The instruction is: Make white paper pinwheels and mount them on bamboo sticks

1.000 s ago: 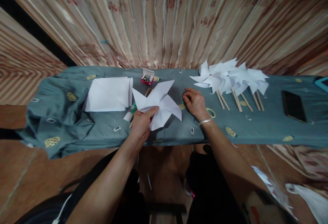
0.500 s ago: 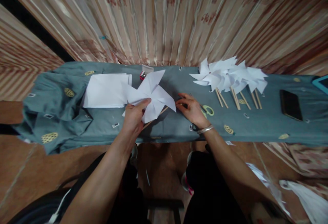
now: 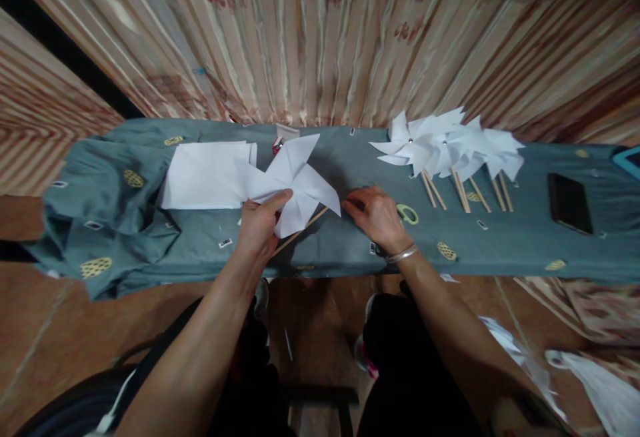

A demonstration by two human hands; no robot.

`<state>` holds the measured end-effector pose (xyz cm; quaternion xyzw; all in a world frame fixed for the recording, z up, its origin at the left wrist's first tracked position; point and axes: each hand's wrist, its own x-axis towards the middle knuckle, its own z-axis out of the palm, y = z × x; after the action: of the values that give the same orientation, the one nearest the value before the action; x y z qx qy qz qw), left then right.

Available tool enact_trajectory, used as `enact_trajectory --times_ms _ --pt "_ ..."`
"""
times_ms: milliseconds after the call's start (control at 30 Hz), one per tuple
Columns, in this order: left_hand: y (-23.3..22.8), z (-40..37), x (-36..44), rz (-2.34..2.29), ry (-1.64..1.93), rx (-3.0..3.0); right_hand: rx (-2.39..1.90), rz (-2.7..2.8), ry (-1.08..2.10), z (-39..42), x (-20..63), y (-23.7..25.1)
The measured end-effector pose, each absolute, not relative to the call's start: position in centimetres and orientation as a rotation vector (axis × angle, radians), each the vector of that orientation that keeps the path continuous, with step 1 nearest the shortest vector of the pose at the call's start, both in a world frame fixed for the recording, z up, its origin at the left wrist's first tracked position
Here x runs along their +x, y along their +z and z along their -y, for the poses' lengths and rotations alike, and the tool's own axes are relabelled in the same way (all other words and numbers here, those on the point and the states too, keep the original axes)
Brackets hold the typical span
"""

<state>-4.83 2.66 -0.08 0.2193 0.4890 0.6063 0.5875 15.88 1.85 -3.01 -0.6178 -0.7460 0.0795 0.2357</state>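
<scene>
Pinwheel fans out above the left hand's thumb grip.

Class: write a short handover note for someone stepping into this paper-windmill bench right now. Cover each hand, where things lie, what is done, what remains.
Left hand: grips an unmounted paper pinwheel, raised over a wooden stick.
Right hand: rests on the grey-green cloth, by the scissors; whether it holds anything cannot be told.
Paper stack lies left; phone right.
Done: finished pinwheels on sticks lie at the right.
Left: this pinwheel has no stick fixed on yet.
</scene>
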Motion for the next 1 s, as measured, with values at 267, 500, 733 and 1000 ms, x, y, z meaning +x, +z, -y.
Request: enact_trajectory --times_ms 267,500,733,1000 --pt "-0.2 -2.2 -4.5 -1.105 1.382 0.513 -1.708 2.249 0.087 -1.5 15.6 -2.9" --pt "-0.4 -2.1 -4.4 -1.100 1.378 0.554 -1.638 1.967 0.235 -1.5 16.0 -3.1" --pt "-0.9 -2.0 -4.0 -1.090 1.372 0.577 -1.385 1.562 0.356 -0.5 14.7 -0.2" --pt "-1.8 -1.5 -3.0 -1.052 1.373 0.731 -1.293 1.756 0.359 1.0 11.4 -0.2"
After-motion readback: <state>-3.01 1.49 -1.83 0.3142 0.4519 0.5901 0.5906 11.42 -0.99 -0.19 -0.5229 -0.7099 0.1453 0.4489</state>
